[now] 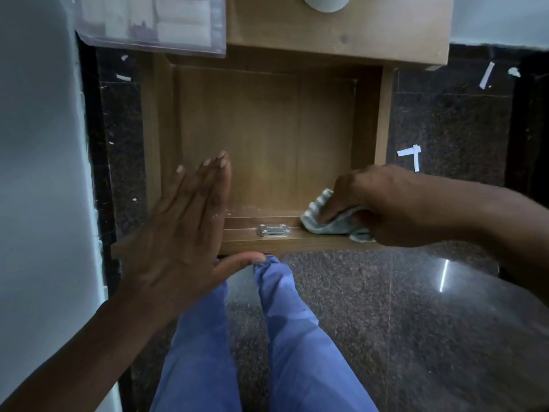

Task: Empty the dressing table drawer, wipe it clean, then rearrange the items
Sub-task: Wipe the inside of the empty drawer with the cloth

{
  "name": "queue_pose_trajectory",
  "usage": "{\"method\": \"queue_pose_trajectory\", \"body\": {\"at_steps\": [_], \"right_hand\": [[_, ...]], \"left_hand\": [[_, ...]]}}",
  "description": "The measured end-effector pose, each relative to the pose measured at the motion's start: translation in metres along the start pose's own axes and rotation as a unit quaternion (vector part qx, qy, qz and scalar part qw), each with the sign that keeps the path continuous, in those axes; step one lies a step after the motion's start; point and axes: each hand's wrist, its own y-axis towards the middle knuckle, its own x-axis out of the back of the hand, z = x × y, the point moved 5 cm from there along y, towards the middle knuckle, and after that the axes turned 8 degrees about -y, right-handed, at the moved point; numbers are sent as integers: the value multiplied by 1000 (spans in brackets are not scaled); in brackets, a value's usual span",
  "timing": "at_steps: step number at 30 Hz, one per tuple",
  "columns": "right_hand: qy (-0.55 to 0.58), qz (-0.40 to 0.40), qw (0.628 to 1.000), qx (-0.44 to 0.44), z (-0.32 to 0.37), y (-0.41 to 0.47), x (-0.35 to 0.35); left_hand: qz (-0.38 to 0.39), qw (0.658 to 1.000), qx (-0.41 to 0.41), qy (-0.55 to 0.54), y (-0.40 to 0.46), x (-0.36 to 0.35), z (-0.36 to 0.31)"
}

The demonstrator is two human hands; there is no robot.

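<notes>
Our right hand (383, 203) presses a crumpled pale grey cloth (329, 223) into the near right corner of the empty brown wooden drawer (267, 129); our left hand (187, 221), flat and holding nothing, hovers over its near left corner. We should sweep leftward along the front wall, collecting crumbs.

Your drawer (267, 129) stands pulled out over the dark speckled floor (416, 307). Under your right hand (386, 203), a pale cloth (329, 223) lies on its front edge; white scraps (411, 154) lie on the floor just beyond that hand.
</notes>
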Motion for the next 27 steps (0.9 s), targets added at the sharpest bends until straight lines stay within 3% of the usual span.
{"method": "queue_pose_trajectory", "body": {"at_steps": [3, 7, 16, 22, 27], "right_hand": [[-49, 31, 998, -28, -13, -11, 0], [-17, 36, 999, -13, -16, -10, 0], [54, -40, 997, 40, 19, 22, -1], [-51, -23, 998, -10, -1, -12, -7], [-88, -87, 989, -75, -17, -46, -25]], "left_hand": [[10, 1000, -5, 24, 0, -1, 0], [18, 999, -7, 45, 1, -1, 0], [50, 996, -8, 70, 1, -3, -1], [94, 994, -8, 52, 1, -10, 0], [90, 995, -13, 29, 4, -12, 1]]}}
